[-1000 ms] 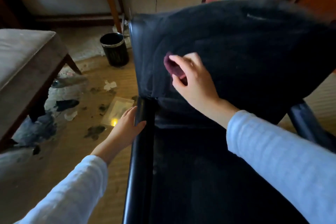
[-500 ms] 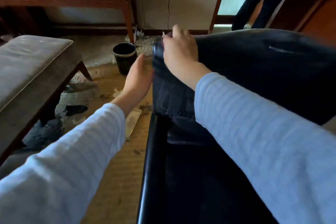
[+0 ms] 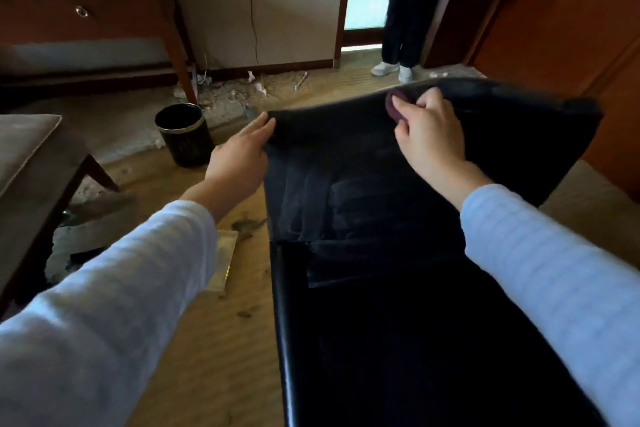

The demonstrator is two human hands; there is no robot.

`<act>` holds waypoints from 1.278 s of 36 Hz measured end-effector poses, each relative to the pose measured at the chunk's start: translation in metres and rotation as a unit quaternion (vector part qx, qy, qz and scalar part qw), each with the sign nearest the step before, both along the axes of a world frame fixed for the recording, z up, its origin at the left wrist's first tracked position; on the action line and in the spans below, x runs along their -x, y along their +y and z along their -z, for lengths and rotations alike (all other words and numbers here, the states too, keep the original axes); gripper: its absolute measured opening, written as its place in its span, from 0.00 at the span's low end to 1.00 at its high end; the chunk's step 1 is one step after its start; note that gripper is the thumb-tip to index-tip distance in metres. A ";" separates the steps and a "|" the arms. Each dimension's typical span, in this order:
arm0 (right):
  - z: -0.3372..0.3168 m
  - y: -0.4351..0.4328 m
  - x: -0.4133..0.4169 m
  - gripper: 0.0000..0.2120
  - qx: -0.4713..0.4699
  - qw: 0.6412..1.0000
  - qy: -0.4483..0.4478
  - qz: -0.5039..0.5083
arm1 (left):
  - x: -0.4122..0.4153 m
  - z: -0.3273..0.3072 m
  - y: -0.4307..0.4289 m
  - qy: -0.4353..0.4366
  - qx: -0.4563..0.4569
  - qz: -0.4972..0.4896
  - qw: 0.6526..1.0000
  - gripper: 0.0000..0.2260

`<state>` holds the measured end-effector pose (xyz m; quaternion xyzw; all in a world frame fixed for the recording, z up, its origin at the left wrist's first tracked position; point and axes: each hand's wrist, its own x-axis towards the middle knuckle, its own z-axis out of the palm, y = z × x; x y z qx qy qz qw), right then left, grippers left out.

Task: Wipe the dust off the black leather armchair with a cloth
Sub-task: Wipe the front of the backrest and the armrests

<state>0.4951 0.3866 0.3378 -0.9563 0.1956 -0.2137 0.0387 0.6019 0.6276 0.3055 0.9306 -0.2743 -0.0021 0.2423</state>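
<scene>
Two pale-blue sleeves [image 3: 104,305] reached forward over the black leather armchair [image 3: 381,340], whose seat ran away from the viewer to a backrest at the far end; its near part was cut off from view. The left hand [image 3: 239,159] lay against the backrest's left top corner, fingers straight and pressed together. The right hand [image 3: 429,135] curled its fingers round a dark purplish cloth [image 3: 398,104] on the backrest's top edge, hiding most of it. Left of the armchair stood a black bin [image 3: 183,135]; beyond the armchair, a person's legs [image 3: 412,3] were in a doorway.
</scene>
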 end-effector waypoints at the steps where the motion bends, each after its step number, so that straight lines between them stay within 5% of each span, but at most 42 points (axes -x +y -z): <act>1: -0.001 0.004 -0.002 0.18 -0.016 1.000 0.007 0.011 | 0.000 -0.001 0.001 -0.001 -0.008 0.004 1.000 0.27; 13: -0.003 0.134 -0.071 0.14 -0.002 0.991 0.101 -0.093 | 0.002 0.001 0.001 0.025 0.010 -0.002 1.000 0.30; 26: 0.000 0.074 -0.053 0.18 0.086 0.984 0.105 -0.117 | 0.010 0.000 -0.001 -0.001 0.006 -0.042 0.999 0.28; 34: -0.015 0.001 -0.015 0.21 0.054 0.995 0.081 -0.024 | 0.011 0.000 -0.004 0.021 0.018 -0.046 0.999 0.27; 40: -0.009 0.040 -0.034 0.19 -0.001 0.998 0.067 0.017 | 0.010 -0.002 -0.003 0.048 0.039 -0.045 0.997 0.27; 46: -0.011 0.106 -0.066 0.18 0.052 0.989 0.105 -0.092 | 0.010 0.000 -0.004 0.048 0.033 -0.043 0.997 0.29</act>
